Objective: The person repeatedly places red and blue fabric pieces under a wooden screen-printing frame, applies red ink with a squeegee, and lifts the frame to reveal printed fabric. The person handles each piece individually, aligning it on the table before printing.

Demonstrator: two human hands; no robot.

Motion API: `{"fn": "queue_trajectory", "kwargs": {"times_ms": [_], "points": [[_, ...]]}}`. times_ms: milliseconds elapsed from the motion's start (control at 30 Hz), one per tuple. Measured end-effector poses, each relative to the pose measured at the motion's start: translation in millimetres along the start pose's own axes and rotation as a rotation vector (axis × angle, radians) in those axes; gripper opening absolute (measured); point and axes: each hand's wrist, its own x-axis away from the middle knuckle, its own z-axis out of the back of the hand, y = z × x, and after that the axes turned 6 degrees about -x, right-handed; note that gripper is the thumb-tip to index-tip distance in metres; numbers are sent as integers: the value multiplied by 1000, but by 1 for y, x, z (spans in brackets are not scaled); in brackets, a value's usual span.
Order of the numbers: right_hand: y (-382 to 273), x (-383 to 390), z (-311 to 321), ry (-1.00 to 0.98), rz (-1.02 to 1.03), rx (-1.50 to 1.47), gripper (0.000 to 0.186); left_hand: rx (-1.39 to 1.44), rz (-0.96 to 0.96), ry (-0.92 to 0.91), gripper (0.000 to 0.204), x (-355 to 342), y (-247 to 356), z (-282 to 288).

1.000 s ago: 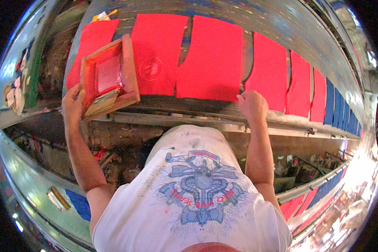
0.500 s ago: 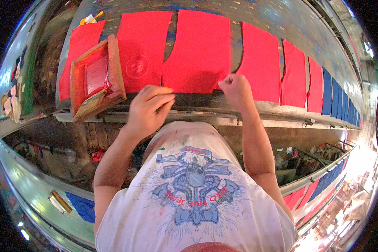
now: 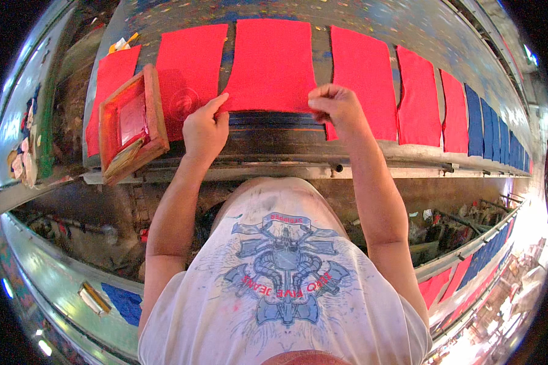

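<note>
A red cut fabric piece (image 3: 271,67) lies in front of me on the long table. At its near left corner is my left hand (image 3: 206,131), index finger and thumb closed on the cloth edge. My right hand (image 3: 341,111) pinches the near right corner with curled fingers. Between the hands the near edge runs fairly straight, and a dark strip of table shows below it. To the left, a wooden-framed printing screen (image 3: 158,115) with red ink inside rests tilted, partly over another red piece (image 3: 192,55) that bears a faint round print.
More red pieces (image 3: 364,79) and then blue pieces (image 3: 474,121) lie in a row to the right. A metal rail (image 3: 396,173) runs along the table's near side. Behind me another table carries a blue piece (image 3: 123,301) and a small frame (image 3: 94,298).
Both hands have moved away from me to the near corners of the middle red piece and closed on them. Its near edge has shifted away from me, exposing the dark strip.
</note>
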Motion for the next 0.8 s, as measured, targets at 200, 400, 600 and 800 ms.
{"fn": "queue_trajectory", "kwargs": {"times_ms": [200, 400, 600, 800], "points": [[39, -2, 13, -39, 46, 679, 16, 760, 382, -262, 45, 15, -2, -12], [42, -4, 13, -34, 112, 757, 20, 172, 75, -39, 44, 8, -11, -21], [46, 2, 13, -24, 100, 664, 19, 14, 137, -49, 47, 10, -10, -12], [47, 9, 11, -2, 124, 648, 20, 22, 152, -31, 50, 16, -6, -6]]}}
